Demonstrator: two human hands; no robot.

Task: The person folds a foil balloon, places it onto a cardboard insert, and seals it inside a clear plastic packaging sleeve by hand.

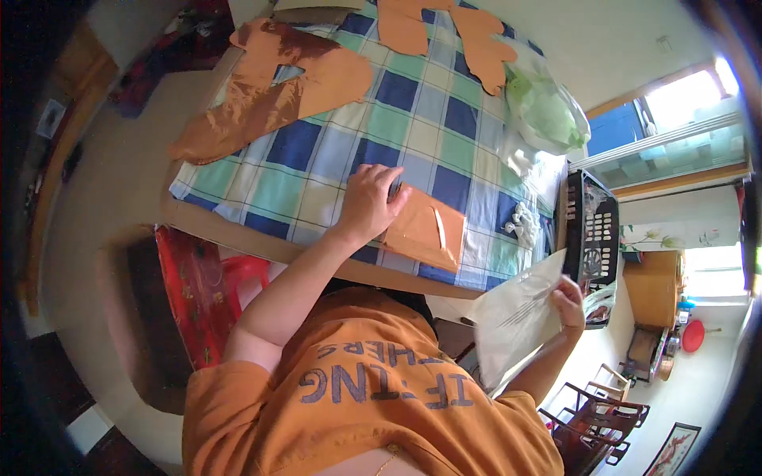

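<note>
My left hand (369, 202) is at the left end of a flat, orange-brown rectangular packet (425, 230), which has a pale strip on it. Its fingers are bent toward the thumb at the packet's far corner. Something small and dark shows between the fingertips, too little of it to name. Off the table's front right corner, my right hand (567, 303) grips the edge of a whitish plastic bag (516, 317), thin and flat, with faint printing. The bag hangs beside my orange shirt.
A checked cloth (341, 147) covers the table. Brown leather-like pieces (278, 87) lie on its far side. At the right are a green translucent bag (544, 107), a crumpled white scrap (522, 224) and a black crate (594, 230). A red stool (190, 285) stands at the left.
</note>
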